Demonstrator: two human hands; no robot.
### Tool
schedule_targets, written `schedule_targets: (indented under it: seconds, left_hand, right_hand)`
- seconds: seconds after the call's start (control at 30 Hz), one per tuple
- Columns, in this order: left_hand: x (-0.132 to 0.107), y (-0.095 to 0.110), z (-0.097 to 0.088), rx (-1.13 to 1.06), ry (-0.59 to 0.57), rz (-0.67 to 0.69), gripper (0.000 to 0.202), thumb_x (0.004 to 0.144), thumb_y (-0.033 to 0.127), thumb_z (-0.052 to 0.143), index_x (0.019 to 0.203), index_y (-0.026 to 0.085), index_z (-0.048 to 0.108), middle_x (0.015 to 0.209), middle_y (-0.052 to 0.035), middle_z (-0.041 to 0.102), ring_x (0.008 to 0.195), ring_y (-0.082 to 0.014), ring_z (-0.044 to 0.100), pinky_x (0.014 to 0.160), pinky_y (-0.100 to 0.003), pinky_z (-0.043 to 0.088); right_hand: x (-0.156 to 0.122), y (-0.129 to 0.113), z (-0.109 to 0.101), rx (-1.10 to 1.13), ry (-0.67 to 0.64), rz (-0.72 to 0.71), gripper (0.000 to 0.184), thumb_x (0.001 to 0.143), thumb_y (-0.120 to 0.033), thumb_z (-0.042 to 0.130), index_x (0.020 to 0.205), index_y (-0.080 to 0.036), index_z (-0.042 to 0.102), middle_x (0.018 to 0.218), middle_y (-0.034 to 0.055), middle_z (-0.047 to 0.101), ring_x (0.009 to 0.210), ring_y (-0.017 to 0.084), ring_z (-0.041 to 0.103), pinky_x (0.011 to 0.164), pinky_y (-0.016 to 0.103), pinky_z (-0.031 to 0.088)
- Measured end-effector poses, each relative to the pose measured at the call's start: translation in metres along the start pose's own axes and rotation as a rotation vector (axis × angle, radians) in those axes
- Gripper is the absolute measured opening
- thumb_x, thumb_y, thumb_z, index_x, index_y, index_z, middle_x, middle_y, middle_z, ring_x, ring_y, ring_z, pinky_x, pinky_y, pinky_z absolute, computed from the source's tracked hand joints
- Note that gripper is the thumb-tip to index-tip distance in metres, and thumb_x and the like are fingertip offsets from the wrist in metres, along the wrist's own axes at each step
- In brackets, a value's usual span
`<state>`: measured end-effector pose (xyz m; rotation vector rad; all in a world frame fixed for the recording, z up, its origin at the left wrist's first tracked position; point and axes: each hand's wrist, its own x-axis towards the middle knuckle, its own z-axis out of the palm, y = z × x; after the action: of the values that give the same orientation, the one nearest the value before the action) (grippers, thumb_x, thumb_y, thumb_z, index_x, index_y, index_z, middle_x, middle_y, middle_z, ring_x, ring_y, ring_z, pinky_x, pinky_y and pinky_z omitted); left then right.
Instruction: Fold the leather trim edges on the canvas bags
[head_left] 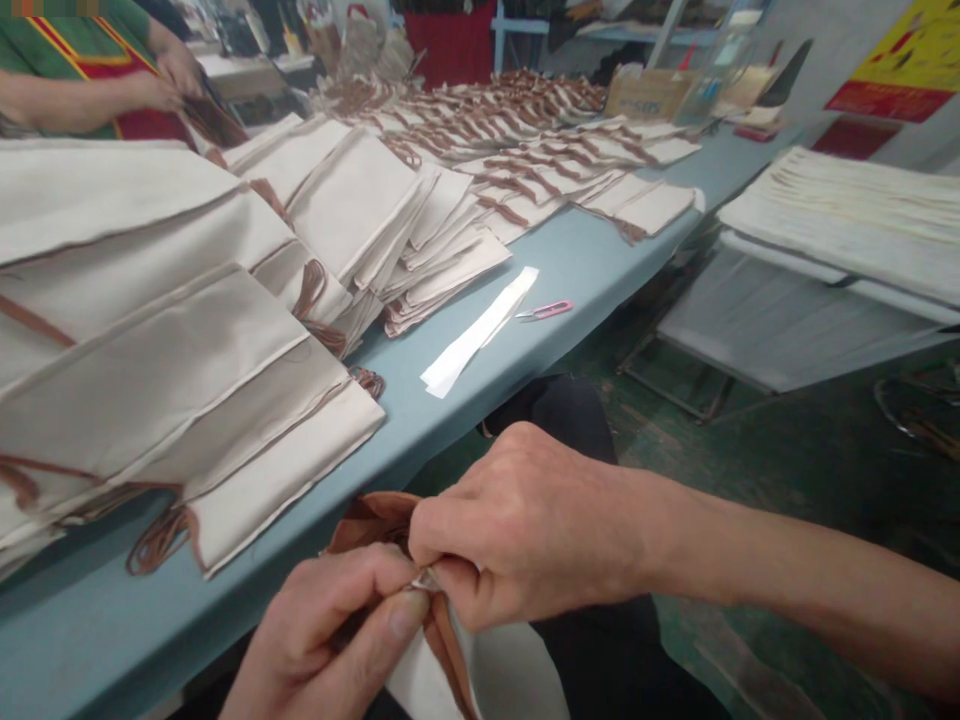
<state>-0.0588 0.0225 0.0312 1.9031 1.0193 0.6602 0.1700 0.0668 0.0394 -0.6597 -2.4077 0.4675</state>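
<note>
A cream cloth piece with brown trim (514,675) hangs from my two hands over my lap, in front of the table edge. Its upper edge is pinched between the thumb and forefinger of my left hand (322,625). Right beside that pinch, the curled fingers of my right hand (525,525) are closed on the same edge. The fingertips of both hands nearly meet there, and they hide the exact spot being gripped. A brown gathered part of the cloth (367,520) shows behind my left fingers.
On the blue table (592,285) lie white paper-like strips (480,335) and pink-handled thread snips (546,310). Stacks of cream cloth pieces with brown ties (225,370) cover its left and back. A co-worker (112,90) handles brown material at far left. A stand with stacked cloth (847,220) is on the right.
</note>
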Motion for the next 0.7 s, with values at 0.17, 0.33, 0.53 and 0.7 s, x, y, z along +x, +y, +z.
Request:
schedule_targets:
  seconds: [0.17,0.33,0.53,0.7]
  left_hand:
    - [0.003,-0.004,0.001,-0.092,-0.055,-0.043,0.036,0.100,0.025,0.065,0.064,0.021,0.064,0.055,0.0037,0.062,0.049,-0.0108,0.053,0.050,-0.019,0.042]
    - [0.010,-0.009,0.008,-0.121,-0.006,-0.114,0.042,0.096,0.027,0.063,0.056,0.020,0.052,0.051,0.0056,0.048,0.049,-0.0094,0.040,0.051,-0.019,0.040]
    - [0.031,-0.001,0.006,-0.226,-0.153,-0.226,0.033,0.093,0.027,0.053,0.060,0.020,0.057,0.059,0.0026,0.055,0.056,-0.0120,0.049,0.052,-0.019,0.045]
    - [0.038,0.014,0.003,0.008,-0.113,-0.140,0.031,0.087,0.017,0.048,0.059,0.021,0.058,0.058,0.0038,0.060,0.051,-0.0113,0.053,0.047,-0.017,0.044]
  right_hand:
    - [0.001,0.011,0.005,0.278,-0.048,0.080,0.011,0.082,-0.016,0.059,0.075,-0.020,0.067,0.058,-0.0076,0.061,0.052,0.008,0.052,0.050,0.024,0.027]
    - [0.004,0.016,0.003,0.279,-0.183,0.124,0.009,0.081,-0.018,0.063,0.078,-0.019,0.071,0.060,-0.0077,0.063,0.054,0.009,0.049,0.052,0.023,0.032]
    - [0.015,0.007,-0.001,-0.189,-0.318,0.036,0.020,0.097,-0.014,0.057,0.089,-0.014,0.075,0.070,0.0069,0.078,0.056,0.019,0.062,0.050,0.033,0.021]
    - [0.014,0.000,-0.002,-0.271,-0.334,-0.041,0.018,0.098,-0.007,0.057,0.090,-0.010,0.073,0.068,0.0089,0.075,0.058,0.022,0.065,0.049,0.034,0.025]
